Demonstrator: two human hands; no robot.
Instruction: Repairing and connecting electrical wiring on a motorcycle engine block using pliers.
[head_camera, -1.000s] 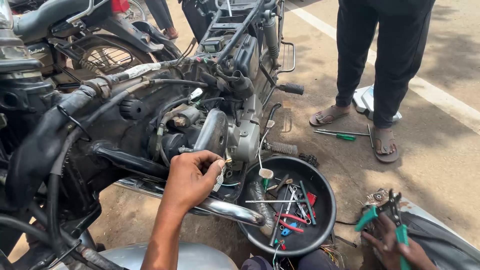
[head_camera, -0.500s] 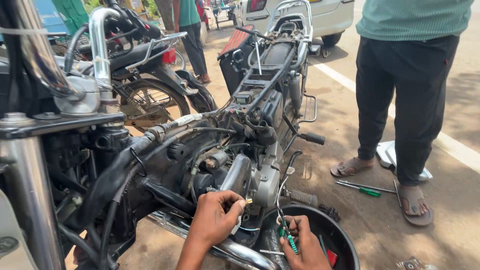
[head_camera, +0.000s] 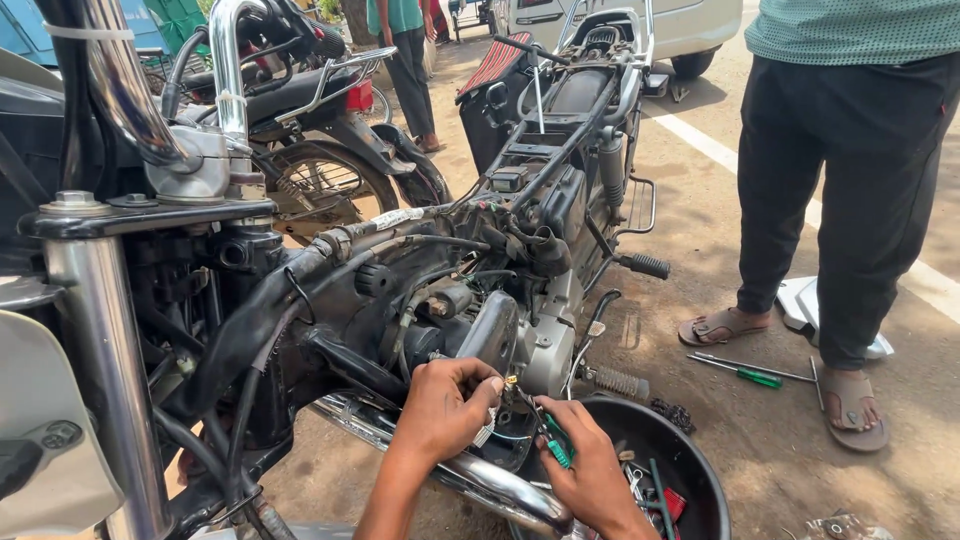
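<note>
A white strip label (head_camera: 398, 217) is wrapped around the motorcycle's frame tube, just above the engine (head_camera: 500, 335). It is long and thin. A flat white and grey thing (head_camera: 800, 305) is lying on the ground behind the standing person's foot (head_camera: 722, 326).

The left hand (head_camera: 445, 405) is pinching a small brass-coloured bit (head_camera: 510, 380) at the side of the engine. Its fingers are curled in tight around it. The right hand (head_camera: 592, 470) is gripping green-handled pliers (head_camera: 548, 438), with its fingers wrapped shut around the handles. The pliers' dark tip is pointing up at the brass bit, right by the left fingertips. The engine is grey and greasy, with black hoses and wires all around it. It is sitting in the middle of the stripped motorcycle, above the shiny exhaust pipe (head_camera: 480, 480).

A black round bowl (head_camera: 690, 450) of tools is resting on the dirt just right of the hands. A green-handled screwdriver (head_camera: 745, 375) is lying on the ground near the standing person's sandals.

Half a second ago the view was much the same. Now both hands are sitting a bit closer together at the engine, and the standing person's feet are staying put.
</note>
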